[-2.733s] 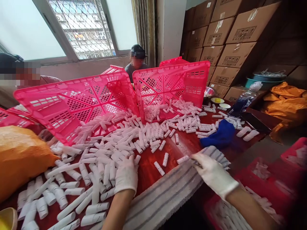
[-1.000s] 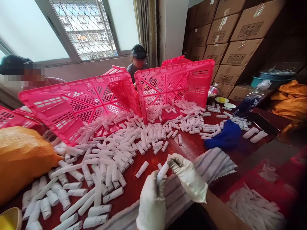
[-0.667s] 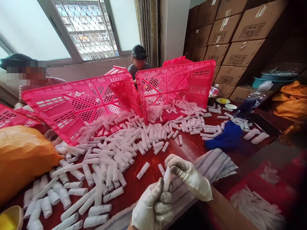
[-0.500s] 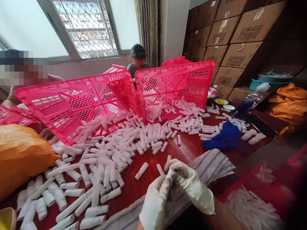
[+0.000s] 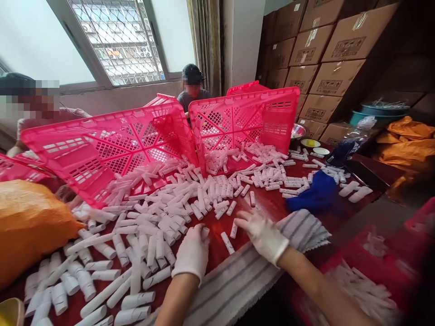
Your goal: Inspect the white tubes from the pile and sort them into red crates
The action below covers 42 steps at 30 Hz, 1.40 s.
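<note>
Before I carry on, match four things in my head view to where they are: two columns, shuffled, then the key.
1. Blue cloth
2. Striped towel
3. Bulging orange sack
4. Cardboard boxes

A. Along the near edge of the table
B. Stacked at upper right
C. Crumpled, just beyond the towel
D. At the view's left edge

Pairs: 1-C, 2-A, 3-D, 4-B

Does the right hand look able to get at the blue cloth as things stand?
Probably yes. The blue cloth lies uncovered on the right hand's side of the table; only the low striped towel partly intervenes, and nothing upright blocks the way.
</note>
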### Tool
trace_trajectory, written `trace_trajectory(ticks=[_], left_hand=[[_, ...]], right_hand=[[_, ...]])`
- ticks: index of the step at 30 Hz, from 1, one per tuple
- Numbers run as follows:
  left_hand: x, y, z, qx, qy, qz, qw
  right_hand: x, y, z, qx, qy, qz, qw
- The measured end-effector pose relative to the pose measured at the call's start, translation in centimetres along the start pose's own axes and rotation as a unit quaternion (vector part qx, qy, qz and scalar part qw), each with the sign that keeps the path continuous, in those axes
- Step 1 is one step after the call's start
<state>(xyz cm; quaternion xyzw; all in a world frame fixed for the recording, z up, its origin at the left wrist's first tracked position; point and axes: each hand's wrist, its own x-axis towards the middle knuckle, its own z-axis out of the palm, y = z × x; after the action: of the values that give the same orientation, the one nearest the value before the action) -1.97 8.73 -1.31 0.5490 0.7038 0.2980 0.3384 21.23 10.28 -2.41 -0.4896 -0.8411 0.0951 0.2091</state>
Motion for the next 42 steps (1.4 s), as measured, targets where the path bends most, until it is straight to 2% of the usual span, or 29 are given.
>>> trace_trajectory(ticks=[2, 4, 5, 6, 7, 9, 10, 11, 12, 14, 16, 19, 21, 23, 25, 27, 29, 31, 34, 36, 39, 42], left_hand=[[-0.8, -0.3, -0.3, -0.090, -0.009, -0.013, 0.996], [-1.7, -0.6, -0.5, -0.187, -0.026, -0.039, 0.981], [-2.2, -0.6, -0.5, -0.226, -0.033, -0.050, 0.972], [-2.7, -0.5, -0.4, -0.268, -0.040, -0.060, 0.961], [-3.1, -0.3, -0.1, -0.316, -0.046, -0.069, 0.945], [-4.0, 0.4, 0.5, -0.421, -0.061, -0.085, 0.901], [-4.4, 0.8, 0.9, -0.462, -0.067, -0.090, 0.880], [-4.8, 1.2, 1.3, -0.482, -0.072, -0.093, 0.868], [-5.2, 1.5, 1.6, -0.477, -0.076, -0.089, 0.871], [-5.9, 1.8, 2.1, -0.409, -0.074, -0.070, 0.907], [-6.4, 1.8, 2.5, -0.344, -0.054, -0.056, 0.936], [-6.8, 1.5, 2.8, -0.307, -0.006, -0.060, 0.950], [-6.8, 1.3, 2.9, -0.309, -0.003, -0.067, 0.949], [-6.9, 1.3, 2.9, -0.323, -0.040, -0.070, 0.943], [-7.0, 1.4, 2.9, -0.321, -0.080, -0.058, 0.942], [-7.2, 1.4, 3.0, -0.278, -0.060, -0.033, 0.958], [-7.6, 1.4, 3.1, -0.215, 0.021, 0.005, 0.976], [-8.1, 1.2, 3.4, -0.173, 0.086, 0.055, 0.980], [-8.5, 0.9, 3.8, -0.157, 0.090, 0.119, 0.976], [-8.6, 0.7, 4.0, -0.155, 0.096, 0.133, 0.974], [-8.3, 0.8, 4.2, -0.177, 0.102, 0.083, 0.975], [-8.0, 1.0, 4.4, -0.227, 0.062, -0.005, 0.972]], right_hand=[[2.3, -0.5, 1.4, 0.008, -0.036, -0.022, 0.999], [2.7, -0.8, 2.4, 0.054, -0.015, 0.007, 0.998], [2.3, -0.9, 2.7, 0.115, 0.009, 0.035, 0.993], [1.7, -1.2, 2.8, 0.203, 0.032, 0.069, 0.976], [1.1, -1.6, 2.9, 0.304, 0.052, 0.102, 0.946], [0.1, -2.6, 2.7, 0.473, 0.075, 0.154, 0.864], [-0.1, -3.2, 2.6, 0.513, 0.080, 0.170, 0.837], [-0.2, -3.7, 2.3, 0.531, 0.089, 0.183, 0.823], [-0.1, -4.0, 2.0, 0.534, 0.096, 0.191, 0.818], [0.0, -4.4, 1.4, 0.519, 0.099, 0.197, 0.826], [0.1, -4.5, 0.7, 0.483, 0.088, 0.186, 0.851], [-0.2, -4.6, 0.1, 0.374, 0.095, 0.130, 0.913], [-0.4, -5.1, 0.0, 0.339, 0.113, 0.103, 0.928], [-0.6, -5.6, 0.1, 0.400, 0.109, 0.127, 0.901], [-0.6, -6.0, 0.0, 0.491, 0.079, 0.168, 0.851], [-0.6, -6.1, -0.3, 0.527, 0.057, 0.184, 0.828], [-0.5, -6.0, -0.8, 0.517, 0.040, 0.174, 0.837], [-0.3, -5.7, -1.4, 0.483, 0.021, 0.164, 0.860], [0.2, -5.8, -2.2, 0.418, -0.019, 0.172, 0.892], [0.3, -6.4, -2.6, 0.409, -0.039, 0.177, 0.894], [0.2, -7.3, -2.6, 0.453, -0.035, 0.155, 0.877], [-0.4, -7.4, -1.8, 0.516, -0.010, 0.149, 0.844]])
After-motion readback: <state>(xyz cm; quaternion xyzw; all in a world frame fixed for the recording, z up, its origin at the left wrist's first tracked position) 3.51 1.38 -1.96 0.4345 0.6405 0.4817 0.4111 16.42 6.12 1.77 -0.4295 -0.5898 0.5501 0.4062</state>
